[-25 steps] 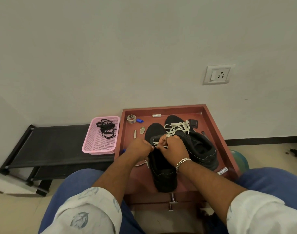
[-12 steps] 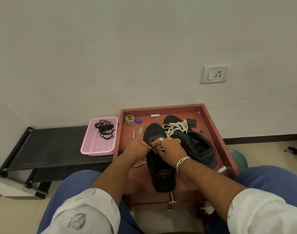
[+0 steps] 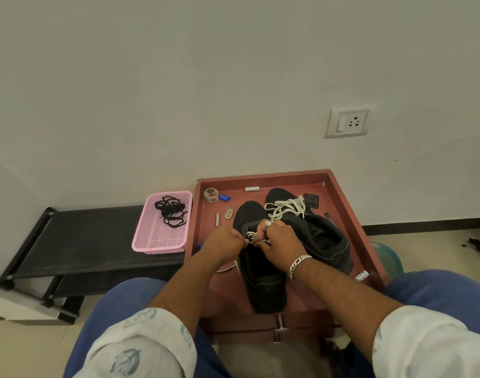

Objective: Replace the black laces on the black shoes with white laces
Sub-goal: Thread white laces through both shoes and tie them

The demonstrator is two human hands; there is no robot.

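Near black shoe point(image 3: 263, 285) on red surface point(image 3: 350, 214), both hands pinching its white lace point(image 3: 250, 236): left hand point(image 3: 225, 242), right hand point(image 3: 278, 241), close together. Second shoe point(image 3: 323, 238) alongside, white-laced; black laces point(image 3: 171, 211) in pink basket point(image 3: 162, 238)

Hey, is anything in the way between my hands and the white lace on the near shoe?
Nothing visible. The left hand and right hand already pinch the white lace over the near black shoe. The other shoe lies to its right, apart from the working spot.

White sleeves point(image 3: 140, 347) with grey leaf print; blue trousers point(image 3: 118, 304); silver chain bracelet point(image 3: 298, 264), ring point(image 3: 268, 222).
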